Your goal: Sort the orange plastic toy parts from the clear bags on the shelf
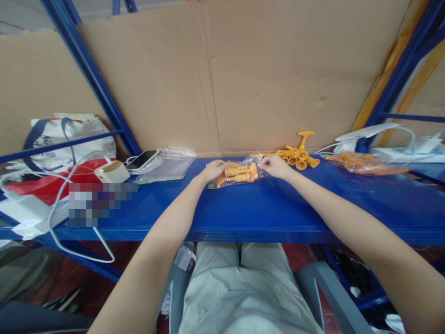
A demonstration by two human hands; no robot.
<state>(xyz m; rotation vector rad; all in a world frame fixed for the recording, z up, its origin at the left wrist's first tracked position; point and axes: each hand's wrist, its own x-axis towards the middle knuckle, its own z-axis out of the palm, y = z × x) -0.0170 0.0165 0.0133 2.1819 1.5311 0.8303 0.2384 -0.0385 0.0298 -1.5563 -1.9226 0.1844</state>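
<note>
A clear plastic bag [240, 173] with several orange plastic pieces inside lies on the blue shelf in front of me. My left hand [213, 171] grips the bag at its left end, the fingers curled against it. At the other end my right hand [274, 166] pinches the bag's edge between thumb and fingers. Just behind and beyond my right hand is a pile of loose orange trumpet-shaped pieces [299, 157], one standing with a T-shaped top. The fingertips of both hands are partly hidden by the hands themselves.
A filled bag of orange pieces [365, 163] lies to the right, near a white power strip [399, 155]. Leftward are a stack of clear bags [168, 166], a phone [145, 159], a white charger [111, 172] and cables. A cardboard sheet [243, 79] backs the shelf.
</note>
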